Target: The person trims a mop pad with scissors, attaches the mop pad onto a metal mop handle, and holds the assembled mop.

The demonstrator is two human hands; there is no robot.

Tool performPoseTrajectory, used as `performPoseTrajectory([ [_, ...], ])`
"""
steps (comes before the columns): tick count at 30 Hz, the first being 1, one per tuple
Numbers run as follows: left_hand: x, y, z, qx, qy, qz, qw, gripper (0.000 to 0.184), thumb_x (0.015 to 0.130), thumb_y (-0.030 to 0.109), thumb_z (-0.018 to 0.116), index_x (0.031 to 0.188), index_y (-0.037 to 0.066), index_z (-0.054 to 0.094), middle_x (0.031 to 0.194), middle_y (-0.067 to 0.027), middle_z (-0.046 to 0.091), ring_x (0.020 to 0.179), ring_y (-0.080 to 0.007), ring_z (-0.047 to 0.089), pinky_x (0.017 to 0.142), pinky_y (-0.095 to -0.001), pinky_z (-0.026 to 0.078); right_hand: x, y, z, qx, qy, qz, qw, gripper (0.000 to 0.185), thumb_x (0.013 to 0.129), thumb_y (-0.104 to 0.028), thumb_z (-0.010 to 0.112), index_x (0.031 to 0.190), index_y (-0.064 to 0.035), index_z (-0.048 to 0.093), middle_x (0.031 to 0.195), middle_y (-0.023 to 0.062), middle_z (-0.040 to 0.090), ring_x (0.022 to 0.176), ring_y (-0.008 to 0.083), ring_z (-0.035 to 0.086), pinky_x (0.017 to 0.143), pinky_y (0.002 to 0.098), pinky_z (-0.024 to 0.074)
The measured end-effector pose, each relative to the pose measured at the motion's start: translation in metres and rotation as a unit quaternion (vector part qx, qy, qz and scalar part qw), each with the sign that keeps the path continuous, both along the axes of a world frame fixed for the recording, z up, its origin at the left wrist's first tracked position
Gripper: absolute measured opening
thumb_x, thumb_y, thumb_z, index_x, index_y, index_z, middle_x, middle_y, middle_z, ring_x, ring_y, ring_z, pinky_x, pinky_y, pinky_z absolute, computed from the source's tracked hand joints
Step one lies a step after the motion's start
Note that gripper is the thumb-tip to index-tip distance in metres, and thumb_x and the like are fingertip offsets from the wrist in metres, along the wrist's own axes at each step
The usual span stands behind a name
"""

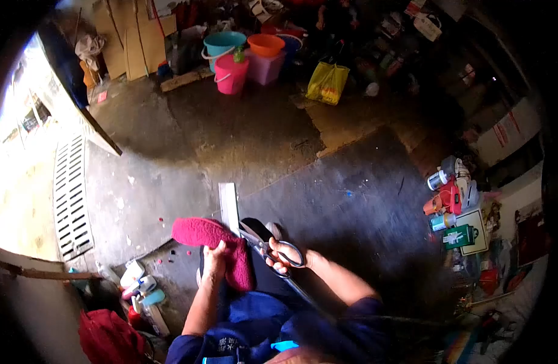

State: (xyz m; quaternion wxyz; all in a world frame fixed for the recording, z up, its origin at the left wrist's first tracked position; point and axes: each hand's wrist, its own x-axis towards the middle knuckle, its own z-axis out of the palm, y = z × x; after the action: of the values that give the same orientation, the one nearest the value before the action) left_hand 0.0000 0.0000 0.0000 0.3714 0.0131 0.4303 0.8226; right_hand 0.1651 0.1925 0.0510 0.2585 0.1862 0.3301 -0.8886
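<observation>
Crimson fleece [236, 256] lay over the person's dark-clad lap [270, 285], its nap thick and nubbly, one rounded lobe reaching out to the left and another dropping back towards the body. The left hand [214, 259] was closed on it, thumb pressed on top and the fingers mostly hidden. Just right of the fleece, the right hand [282, 255] was curled round the looped handles of metal scissors [254, 238], whose blades pointed to the fleece's edge; whether they bit into it could not be told. Cutting seemed under way rather than finished: small reddish scraps [159, 261] left of the fleece suggested some trimming done, though how much remained was unclear. A flat, pale, straight-edged strip [228, 203] jutted out beyond the fleece. Around and past it spread the floor [327, 200], hard, smooth and blotched. Far beyond the fleece stood round plastic tubs, among them a pink bucket [231, 79] and a turquoise bucket [224, 43], with a crinkled yellow bag [327, 84] farther right.
</observation>
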Motion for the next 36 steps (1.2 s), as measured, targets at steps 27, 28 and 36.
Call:
performPoseTrajectory([
  [27, 0.037, 0.014, -0.016, 0.181, -0.208, 0.092, 0.957, 0.048, 0.082, 0.02, 0.069, 0.123, 0.01, 0.047, 0.111, -0.0012, 0.058, 0.104, -0.0191, 0.055, 0.093, -0.0388, 0.043, -0.02, 0.015, 0.069, 0.185, -0.123, 0.112, 0.969, 0.043, 0.092, -0.05, 0.046, 0.1, -0.008, 0.049, 0.073, 0.0015, 0.052, 0.052, 0.0063, 0.044, 0.042, 0.0196, 0.0387],
  [28, 0.035, 0.015, -0.013, 0.151, -0.165, 0.074, 0.972, 0.045, 0.081, 0.02, 0.07, 0.12, 0.009, 0.049, 0.109, -0.0019, 0.059, 0.102, -0.0188, 0.056, 0.092, -0.0383, 0.044, -0.023, 0.015, 0.071, 0.169, -0.14, 0.114, 0.969, 0.043, 0.092, -0.05, 0.046, 0.1, -0.008, 0.049, 0.073, 0.0016, 0.052, 0.052, 0.0067, 0.045, 0.041, 0.0199, 0.0387],
  [36, 0.044, 0.019, -0.023, 0.129, -0.191, 0.098, 0.968, 0.033, 0.087, 0.02, 0.061, 0.116, 0.003, 0.054, 0.106, -0.0062, 0.061, 0.1, -0.0209, 0.058, 0.091, -0.0379, 0.045, -0.029, 0.023, 0.06, 0.182, -0.079, 0.132, 0.971, 0.038, 0.092, -0.046, 0.05, 0.097, -0.0084, 0.049, 0.075, 0.0032, 0.053, 0.052, 0.0071, 0.045, 0.041, 0.0201, 0.0382],
])
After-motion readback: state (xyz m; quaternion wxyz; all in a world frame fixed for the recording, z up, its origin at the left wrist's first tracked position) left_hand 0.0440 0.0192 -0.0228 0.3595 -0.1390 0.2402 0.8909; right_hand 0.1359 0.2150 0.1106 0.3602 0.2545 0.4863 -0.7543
